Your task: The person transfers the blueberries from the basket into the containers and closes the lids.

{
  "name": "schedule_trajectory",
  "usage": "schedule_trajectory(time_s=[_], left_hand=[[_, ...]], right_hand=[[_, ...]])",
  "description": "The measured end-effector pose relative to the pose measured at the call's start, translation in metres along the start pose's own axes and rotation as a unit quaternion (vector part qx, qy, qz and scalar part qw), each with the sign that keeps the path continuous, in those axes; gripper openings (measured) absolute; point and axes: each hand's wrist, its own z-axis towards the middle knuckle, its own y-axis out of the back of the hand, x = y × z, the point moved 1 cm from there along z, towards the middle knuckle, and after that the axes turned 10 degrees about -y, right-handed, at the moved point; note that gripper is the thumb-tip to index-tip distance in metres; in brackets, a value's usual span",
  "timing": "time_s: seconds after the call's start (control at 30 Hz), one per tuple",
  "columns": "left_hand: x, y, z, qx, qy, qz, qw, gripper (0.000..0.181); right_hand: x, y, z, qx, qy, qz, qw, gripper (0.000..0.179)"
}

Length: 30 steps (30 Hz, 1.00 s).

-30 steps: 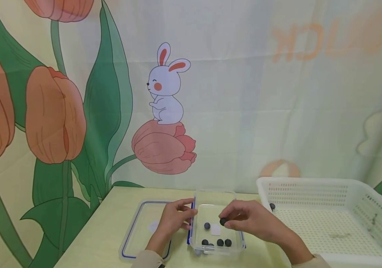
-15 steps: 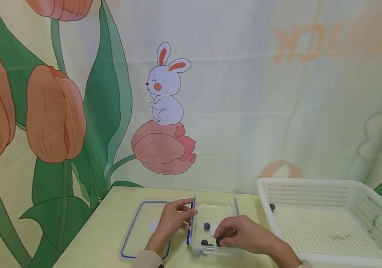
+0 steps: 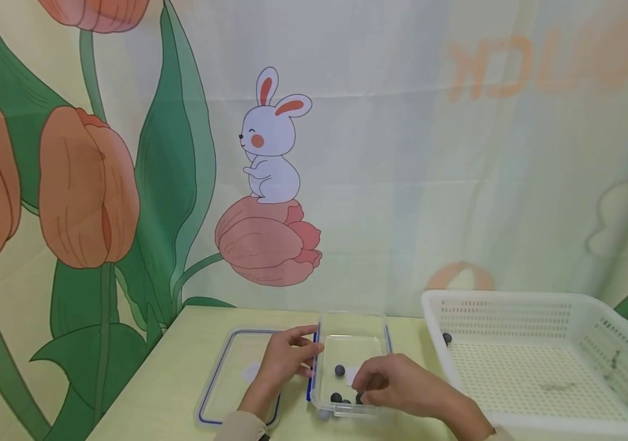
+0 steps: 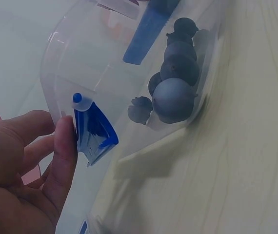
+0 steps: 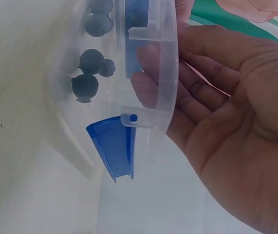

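A clear plastic food box point(image 3: 351, 411) with blue clip flaps stands on the table. My left hand point(image 3: 291, 358) pinches its left rim, thumb and fingers on either side of the wall in the left wrist view. My right hand point(image 3: 399, 383) reaches over the near right of the box, its fingers loosely bent inside. In the right wrist view the fingertips point(image 5: 144, 87) show through the wall, holding nothing, apart from the blueberries point(image 5: 85, 87) on the bottom. One blueberry point(image 3: 340, 370) lies farther in; several others sit along the near side, partly behind my right hand.
A clear lid point(image 3: 209, 383) with a blue seal lies flat left of the box. To the right stands a white perforated basket point(image 3: 518, 297), with one dark blueberry point(image 3: 447, 338) at its left wall. A printed curtain point(image 3: 369, 184) hangs behind the table.
My right hand has lowered toward the near side of the box with a blueberry and let it go there. My left hand stays at the rim.
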Motion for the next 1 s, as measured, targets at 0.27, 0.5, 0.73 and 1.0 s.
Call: schedule_trajectory(time_s=[0.27,0.5,0.73,1.0], left_hand=[[0.001,-0.002,0.000,0.002,0.000,-0.003,1.0000,0.048],[0.003,-0.003,0.000,-0.002,0.011,0.005,0.9999,0.048],[0.003,-0.001,0.000,-0.006,0.008,0.008,0.9999,0.048],[0.002,0.000,0.001,-0.006,0.006,0.010,0.9999,0.048]], right_hand=[[0.009,0.010,-0.008,-0.008,-0.015,-0.001,0.9999,0.012],[0.029,0.033,-0.022,-0.041,0.010,-0.019,0.9989,0.013],[0.048,0.065,-0.032,-0.071,0.038,-0.066,0.9946,0.012],[0.046,0.109,-0.037,-0.094,0.003,-0.070,0.9931,0.016]])
